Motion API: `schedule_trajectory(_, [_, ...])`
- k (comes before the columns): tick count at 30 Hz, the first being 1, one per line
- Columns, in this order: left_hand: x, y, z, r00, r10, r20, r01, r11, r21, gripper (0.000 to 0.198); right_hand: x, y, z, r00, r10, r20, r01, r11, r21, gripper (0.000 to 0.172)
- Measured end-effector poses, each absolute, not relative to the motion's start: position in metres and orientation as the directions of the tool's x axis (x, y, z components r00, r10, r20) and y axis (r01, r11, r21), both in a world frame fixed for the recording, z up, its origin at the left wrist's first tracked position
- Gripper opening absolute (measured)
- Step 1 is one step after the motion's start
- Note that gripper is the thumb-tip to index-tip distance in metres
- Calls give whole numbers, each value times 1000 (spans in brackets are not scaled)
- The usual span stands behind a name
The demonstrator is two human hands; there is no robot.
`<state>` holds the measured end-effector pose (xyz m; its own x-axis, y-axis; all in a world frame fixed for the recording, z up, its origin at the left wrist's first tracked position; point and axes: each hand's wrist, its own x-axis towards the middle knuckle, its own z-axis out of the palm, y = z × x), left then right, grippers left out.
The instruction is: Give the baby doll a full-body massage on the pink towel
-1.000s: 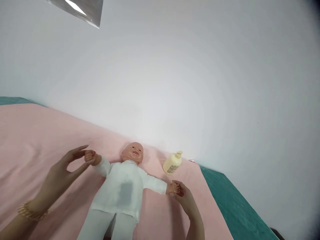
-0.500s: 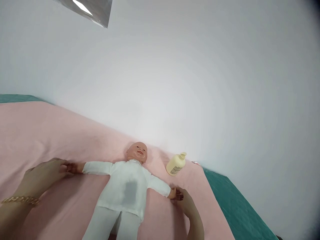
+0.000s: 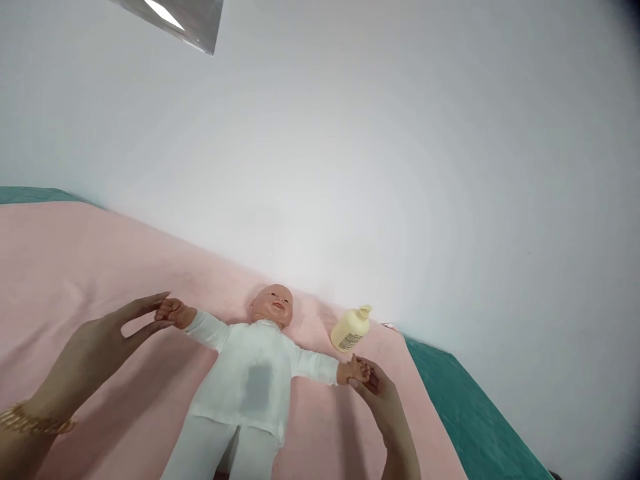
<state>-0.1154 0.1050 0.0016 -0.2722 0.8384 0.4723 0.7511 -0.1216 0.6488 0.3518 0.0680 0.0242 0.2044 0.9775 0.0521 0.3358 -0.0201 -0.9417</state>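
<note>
A baby doll (image 3: 250, 380) in white clothes lies on its back on a pink sheet (image 3: 75, 267), arms spread wide. My left hand (image 3: 95, 350), with a gold bracelet at the wrist, pinches the doll's small hand between thumb and fingers and holds it a little above the sheet. My right hand (image 3: 377, 393) grips the doll's other hand at the lower right. The doll's legs run off the bottom edge.
A cream pump bottle (image 3: 350, 327) lies on the sheet just right of the doll's head. A teal cover (image 3: 475, 420) shows beyond the sheet's right edge. A white wall rises directly behind the bed.
Half a second ago both doll arms were pressed down flat on the sheet. Now both of my hands have lifted the doll's hands up and slightly inward again.
</note>
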Motion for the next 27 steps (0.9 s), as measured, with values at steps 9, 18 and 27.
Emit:
schedule_trajectory(9, [-44, 96, -11, 176, 639, 749, 502, -713, 490, 28, 266, 68, 30, -10, 957, 289, 380, 271, -885, 46])
schedule_trajectory(18, [-22, 103, -44, 482, 385, 787, 368, -904, 218, 36, 208, 64, 24, -376, 851, 367, 589, 526, -614, 39])
schedule_trajectory(27, [-19, 104, -39, 482, 400, 780, 370, -899, 232, 32, 211, 65, 21, -404, 840, 362, 592, 542, -597, 38])
